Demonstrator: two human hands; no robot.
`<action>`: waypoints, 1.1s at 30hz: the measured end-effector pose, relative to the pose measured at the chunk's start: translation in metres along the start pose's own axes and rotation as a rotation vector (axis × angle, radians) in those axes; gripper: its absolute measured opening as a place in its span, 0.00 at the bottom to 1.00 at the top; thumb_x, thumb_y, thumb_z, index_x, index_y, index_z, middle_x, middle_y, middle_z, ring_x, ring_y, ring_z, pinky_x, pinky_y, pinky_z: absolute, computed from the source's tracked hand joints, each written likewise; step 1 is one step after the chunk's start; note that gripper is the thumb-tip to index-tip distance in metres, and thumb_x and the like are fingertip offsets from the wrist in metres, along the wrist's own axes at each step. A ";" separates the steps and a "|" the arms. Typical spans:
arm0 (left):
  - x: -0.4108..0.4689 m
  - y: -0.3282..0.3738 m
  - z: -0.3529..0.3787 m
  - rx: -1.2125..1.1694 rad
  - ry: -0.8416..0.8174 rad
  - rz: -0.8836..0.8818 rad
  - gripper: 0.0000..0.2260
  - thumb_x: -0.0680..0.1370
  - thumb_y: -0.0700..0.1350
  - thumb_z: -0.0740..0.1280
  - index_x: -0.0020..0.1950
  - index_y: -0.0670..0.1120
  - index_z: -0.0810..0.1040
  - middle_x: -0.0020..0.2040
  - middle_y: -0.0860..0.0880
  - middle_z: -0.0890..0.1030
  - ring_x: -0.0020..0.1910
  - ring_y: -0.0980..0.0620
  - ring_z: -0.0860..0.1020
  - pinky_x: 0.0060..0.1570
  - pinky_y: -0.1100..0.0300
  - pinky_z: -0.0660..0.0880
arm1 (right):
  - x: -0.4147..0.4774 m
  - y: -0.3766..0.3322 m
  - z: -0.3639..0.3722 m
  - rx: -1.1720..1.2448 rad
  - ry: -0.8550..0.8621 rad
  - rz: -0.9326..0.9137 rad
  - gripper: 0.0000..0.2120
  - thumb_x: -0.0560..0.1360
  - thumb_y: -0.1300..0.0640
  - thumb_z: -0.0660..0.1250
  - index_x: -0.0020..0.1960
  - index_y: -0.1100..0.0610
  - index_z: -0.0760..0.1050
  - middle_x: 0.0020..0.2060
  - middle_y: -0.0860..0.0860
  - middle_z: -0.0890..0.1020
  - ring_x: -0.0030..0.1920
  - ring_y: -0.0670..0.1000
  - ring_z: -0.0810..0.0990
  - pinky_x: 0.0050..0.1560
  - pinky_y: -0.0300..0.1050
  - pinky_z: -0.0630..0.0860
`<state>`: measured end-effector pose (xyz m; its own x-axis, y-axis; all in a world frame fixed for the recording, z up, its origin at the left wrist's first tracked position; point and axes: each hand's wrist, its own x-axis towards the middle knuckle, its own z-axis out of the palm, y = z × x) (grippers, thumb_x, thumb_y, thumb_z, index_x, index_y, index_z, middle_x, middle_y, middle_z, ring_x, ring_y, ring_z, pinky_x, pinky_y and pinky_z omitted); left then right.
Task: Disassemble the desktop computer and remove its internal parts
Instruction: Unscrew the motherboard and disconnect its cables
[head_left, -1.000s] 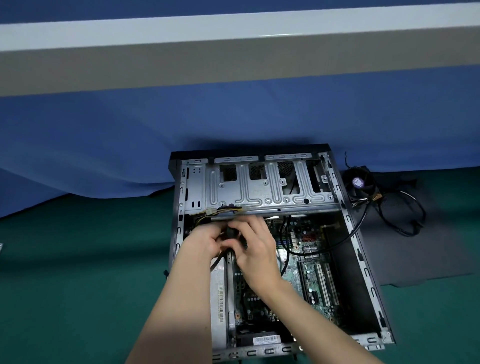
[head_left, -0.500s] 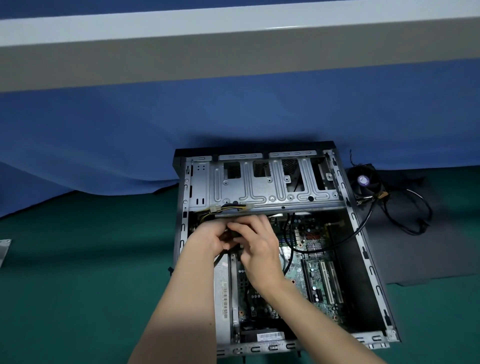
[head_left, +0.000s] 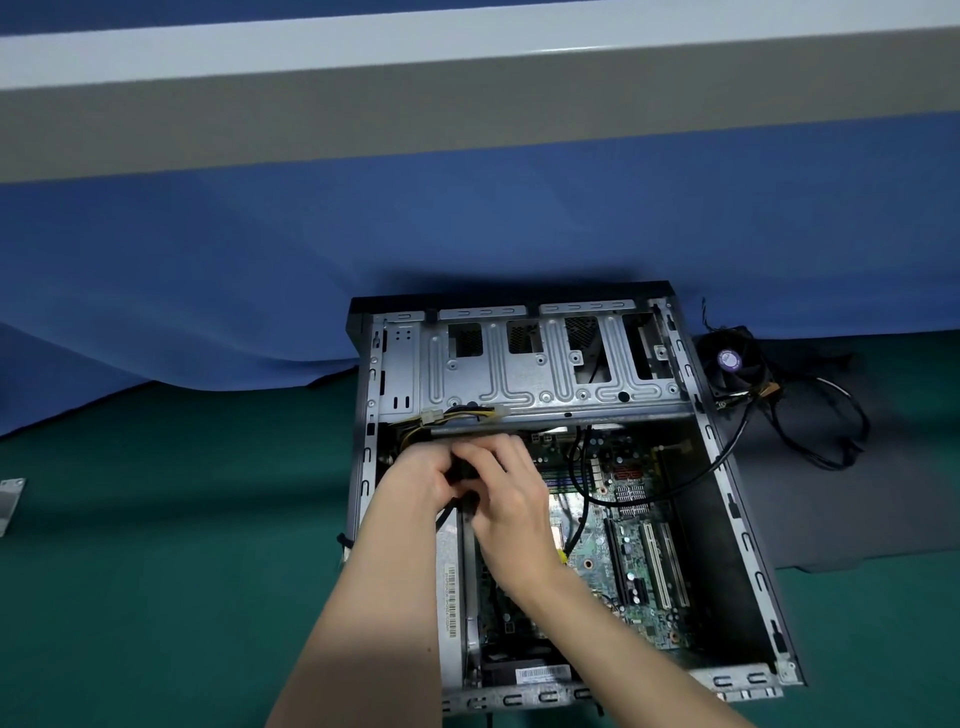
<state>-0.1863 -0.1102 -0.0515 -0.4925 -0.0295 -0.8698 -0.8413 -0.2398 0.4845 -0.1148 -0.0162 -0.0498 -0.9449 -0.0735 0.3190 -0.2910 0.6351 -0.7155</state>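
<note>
Both hands, left hand and right hand, pinch a black connector (barcode labels unreadable).

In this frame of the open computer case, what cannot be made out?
- Head view: what the left hand and right hand grip; the fingers cover the black part.
- Barcode label text: too small.
- Motherboard near left area: hidden by the right forearm.
- Metal plate: cut off by left edge.

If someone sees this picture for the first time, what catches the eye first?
The open computer case lies on the green table, its motherboard exposed. Both hands, left and right, meet over a black connector near the case's left wall. A removed cooling fan sits outside, to the right.
</note>
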 end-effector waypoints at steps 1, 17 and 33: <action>-0.002 0.001 0.001 -0.006 -0.008 0.003 0.12 0.78 0.33 0.60 0.34 0.41 0.70 0.18 0.47 0.74 0.15 0.54 0.73 0.15 0.69 0.66 | 0.000 0.000 0.000 -0.001 0.000 0.001 0.25 0.57 0.80 0.66 0.51 0.65 0.79 0.48 0.56 0.79 0.49 0.55 0.76 0.48 0.42 0.74; 0.004 -0.008 0.005 0.291 -0.005 -0.050 0.14 0.82 0.37 0.55 0.36 0.41 0.70 0.22 0.46 0.72 0.14 0.55 0.69 0.13 0.68 0.64 | -0.011 0.013 -0.010 0.036 0.002 0.095 0.23 0.62 0.74 0.58 0.53 0.67 0.79 0.55 0.59 0.81 0.55 0.57 0.80 0.54 0.53 0.79; 0.030 -0.004 0.030 1.312 0.261 0.403 0.18 0.82 0.39 0.52 0.72 0.44 0.60 0.67 0.40 0.70 0.63 0.42 0.72 0.59 0.54 0.69 | -0.021 0.050 -0.044 0.181 0.274 0.291 0.15 0.69 0.78 0.68 0.52 0.64 0.80 0.50 0.50 0.82 0.54 0.38 0.78 0.57 0.27 0.70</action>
<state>-0.2039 -0.0814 -0.0769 -0.8145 -0.0908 -0.5730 -0.3174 0.8965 0.3091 -0.1030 0.0511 -0.0645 -0.9240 0.3106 0.2231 -0.0627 0.4524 -0.8896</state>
